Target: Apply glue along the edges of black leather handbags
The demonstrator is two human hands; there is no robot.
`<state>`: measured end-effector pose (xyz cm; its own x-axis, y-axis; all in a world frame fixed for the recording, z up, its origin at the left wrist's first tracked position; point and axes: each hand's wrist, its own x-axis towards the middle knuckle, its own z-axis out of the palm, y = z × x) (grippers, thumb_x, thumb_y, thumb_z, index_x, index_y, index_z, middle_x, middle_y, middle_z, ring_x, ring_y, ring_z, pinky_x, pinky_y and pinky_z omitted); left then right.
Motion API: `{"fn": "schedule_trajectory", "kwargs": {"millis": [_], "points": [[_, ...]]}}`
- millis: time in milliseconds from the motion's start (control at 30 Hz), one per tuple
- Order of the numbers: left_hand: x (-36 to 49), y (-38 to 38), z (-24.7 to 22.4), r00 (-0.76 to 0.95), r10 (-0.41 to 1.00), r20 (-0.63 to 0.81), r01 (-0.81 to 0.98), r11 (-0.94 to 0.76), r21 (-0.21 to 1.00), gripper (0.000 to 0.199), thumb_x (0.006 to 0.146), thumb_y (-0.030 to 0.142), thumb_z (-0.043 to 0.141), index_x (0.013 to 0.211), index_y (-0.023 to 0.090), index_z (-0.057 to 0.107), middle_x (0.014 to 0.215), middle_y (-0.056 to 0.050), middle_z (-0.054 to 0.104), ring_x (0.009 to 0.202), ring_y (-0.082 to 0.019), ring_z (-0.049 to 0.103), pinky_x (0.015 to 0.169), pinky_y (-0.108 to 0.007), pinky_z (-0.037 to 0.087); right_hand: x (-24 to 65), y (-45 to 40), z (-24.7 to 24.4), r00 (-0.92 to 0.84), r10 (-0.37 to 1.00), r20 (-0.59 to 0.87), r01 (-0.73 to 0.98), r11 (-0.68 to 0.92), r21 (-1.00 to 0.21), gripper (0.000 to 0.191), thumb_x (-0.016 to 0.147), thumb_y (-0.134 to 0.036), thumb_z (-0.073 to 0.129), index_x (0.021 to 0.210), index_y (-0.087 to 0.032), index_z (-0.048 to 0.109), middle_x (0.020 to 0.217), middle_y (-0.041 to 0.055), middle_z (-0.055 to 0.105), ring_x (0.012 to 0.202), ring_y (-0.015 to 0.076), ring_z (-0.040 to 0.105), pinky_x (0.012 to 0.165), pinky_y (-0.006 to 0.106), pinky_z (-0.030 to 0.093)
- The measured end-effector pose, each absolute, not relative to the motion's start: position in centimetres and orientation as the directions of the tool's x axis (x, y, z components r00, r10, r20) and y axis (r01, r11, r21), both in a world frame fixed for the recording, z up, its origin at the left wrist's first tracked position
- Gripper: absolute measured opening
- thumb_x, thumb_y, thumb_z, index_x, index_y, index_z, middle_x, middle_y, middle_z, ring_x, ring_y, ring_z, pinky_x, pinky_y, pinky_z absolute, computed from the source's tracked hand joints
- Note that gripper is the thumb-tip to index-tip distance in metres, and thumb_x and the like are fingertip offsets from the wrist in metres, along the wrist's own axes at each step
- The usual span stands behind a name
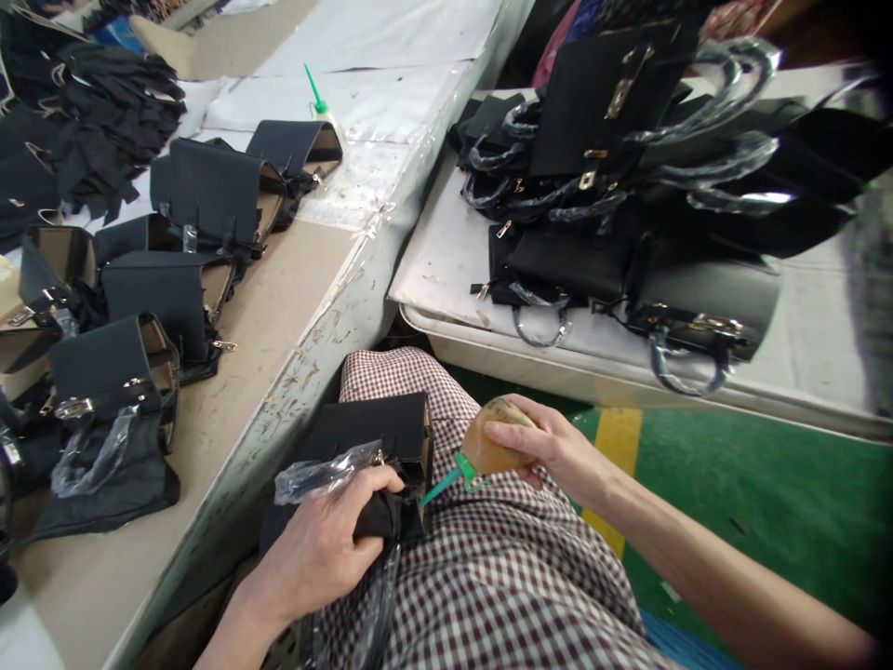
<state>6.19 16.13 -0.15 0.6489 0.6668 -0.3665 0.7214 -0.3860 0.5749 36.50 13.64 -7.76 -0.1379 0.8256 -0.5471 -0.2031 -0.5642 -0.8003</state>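
Note:
A black handbag (369, 423) with a plastic-wrapped handle rests on my lap over checked cloth. My left hand (327, 530) is closed on the bag's black side material, thumb and fingers pinching it near the open edge. In my right hand (534, 433) is a squeeze glue bottle (495, 442) with amber contents, tilted down to the left. Its thin green nozzle meets the bag's side edge close to my left fingers; whether the tip touches cannot be made out.
On the left bench (293, 288) stand several black handbags (216, 191) and a second green-tipped bottle (320, 110). A white table (433, 270) at the right carries a pile of black bags (572, 261) with wrapped handles. Green floor (698, 502) with a yellow stripe shows below.

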Motion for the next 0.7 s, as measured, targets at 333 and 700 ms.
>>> {"fn": "schedule_trajectory", "kwargs": {"millis": [333,700], "points": [[5.9,16.1,0.2,0.632,0.691,-0.352,0.722,-0.359,0.592,0.064,0.07,-0.003,0.046,0.124,0.031,0.048,0.122,0.004,0.068,0.115,-0.017,0.065,0.101,-0.03,0.048,36.2,12.9,-6.3,-0.104,0.832,-0.544,-0.167,-0.554,-0.815,0.037,0.082,-0.051,0.073,0.101,-0.02,0.064,0.073,-0.002,0.057,0.052,0.0113,0.047,0.038,0.021,0.036],[5.8,15.9,0.1,0.619,0.69,-0.375,0.73,-0.33,0.599,0.065,0.07,-0.004,0.046,0.124,0.032,0.047,0.122,0.004,0.068,0.114,-0.017,0.065,0.1,-0.03,0.047,37.0,14.5,-8.9,0.125,0.878,-0.463,0.223,-0.479,-0.849,0.043,0.082,-0.058,0.068,0.106,-0.024,0.058,0.075,-0.0016,0.063,0.053,0.0167,0.054,0.043,0.028,0.042]]}}
